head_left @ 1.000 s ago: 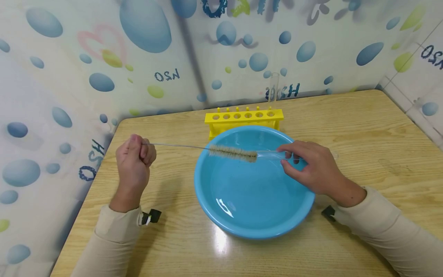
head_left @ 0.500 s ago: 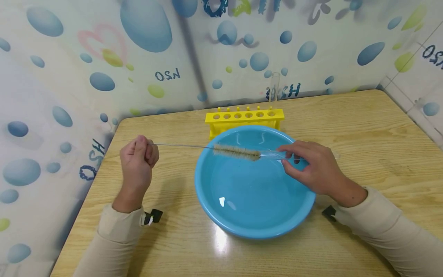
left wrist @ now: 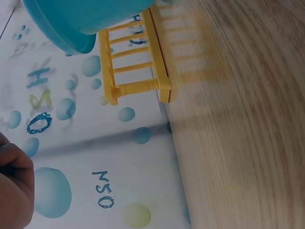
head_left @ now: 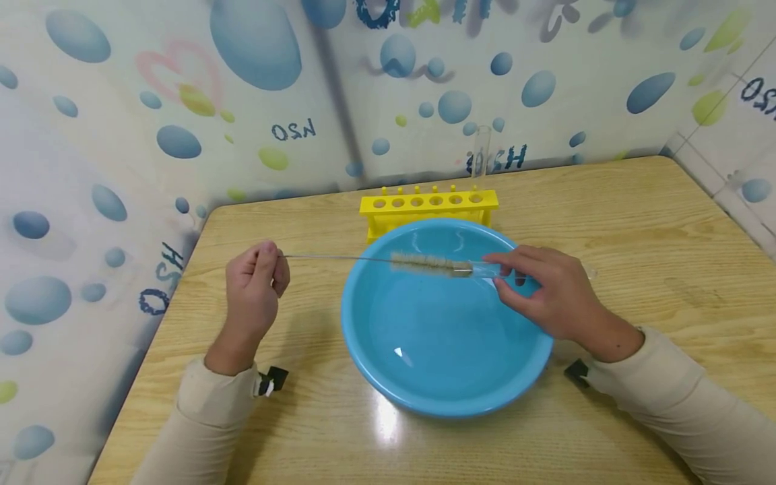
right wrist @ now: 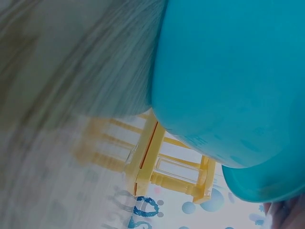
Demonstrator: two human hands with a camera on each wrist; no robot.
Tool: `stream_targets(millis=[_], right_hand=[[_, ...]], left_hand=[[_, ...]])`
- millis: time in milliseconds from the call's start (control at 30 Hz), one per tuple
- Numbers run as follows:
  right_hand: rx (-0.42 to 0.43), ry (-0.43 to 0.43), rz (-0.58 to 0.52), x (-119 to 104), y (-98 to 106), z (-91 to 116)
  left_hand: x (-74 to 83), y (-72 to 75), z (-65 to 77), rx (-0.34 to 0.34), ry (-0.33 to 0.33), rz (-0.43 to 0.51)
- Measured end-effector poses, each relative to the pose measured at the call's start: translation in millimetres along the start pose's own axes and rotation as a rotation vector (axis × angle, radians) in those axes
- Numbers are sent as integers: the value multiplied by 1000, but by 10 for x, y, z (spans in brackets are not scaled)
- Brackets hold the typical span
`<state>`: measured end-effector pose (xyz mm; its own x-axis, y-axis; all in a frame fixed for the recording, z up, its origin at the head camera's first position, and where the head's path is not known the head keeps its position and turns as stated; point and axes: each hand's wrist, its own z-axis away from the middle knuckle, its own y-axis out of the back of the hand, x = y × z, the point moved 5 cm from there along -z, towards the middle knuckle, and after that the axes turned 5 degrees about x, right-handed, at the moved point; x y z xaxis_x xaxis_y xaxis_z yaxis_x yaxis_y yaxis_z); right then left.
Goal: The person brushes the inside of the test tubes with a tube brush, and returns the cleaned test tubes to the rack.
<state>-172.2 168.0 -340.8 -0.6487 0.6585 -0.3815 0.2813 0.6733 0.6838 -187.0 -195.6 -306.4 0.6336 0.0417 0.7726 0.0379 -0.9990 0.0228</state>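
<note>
My left hand [head_left: 254,296] grips the thin wire handle of a test tube brush [head_left: 421,263], to the left of the basin. The brush lies level over the blue basin [head_left: 448,350], its bristled tip inside the mouth of a clear test tube [head_left: 483,270]. My right hand [head_left: 548,293] pinches that tube between thumb and fingers above the basin's right rim; the tube's far end shows past the knuckles. In the left wrist view only part of my left hand [left wrist: 14,186] appears at the edge.
Behind the basin stands a yellow test tube rack [head_left: 428,202], with a second clear test tube [head_left: 481,153] upright in its rightmost hole. The wooden table [head_left: 636,229] meets a patterned wall [head_left: 242,135] at the back.
My left hand has moved to the right, pushing the brush from the tube's mouth so its tip bristles now sit inside. The right hand and tube have stayed nearly still.
</note>
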Motion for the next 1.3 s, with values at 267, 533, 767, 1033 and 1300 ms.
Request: stream_targets(millis=[267,533,767,1033,1300], right_hand=[[7,-1,1,-2,-2,5],[7,-2,-4,3,-3,2],[6,-6,-10,0,-2,2],[15,-2,-7,-3,2,1],[23,5,-16,-6,7,-1]], left_hand=[[27,-33,31,-54,-28,-111],[29,-61,50,-67,8,-141],[31,-92,77,-81,7,-255],[65,-134,93,-115,-22,-267],[70,-164,108,-139,-58,-341]])
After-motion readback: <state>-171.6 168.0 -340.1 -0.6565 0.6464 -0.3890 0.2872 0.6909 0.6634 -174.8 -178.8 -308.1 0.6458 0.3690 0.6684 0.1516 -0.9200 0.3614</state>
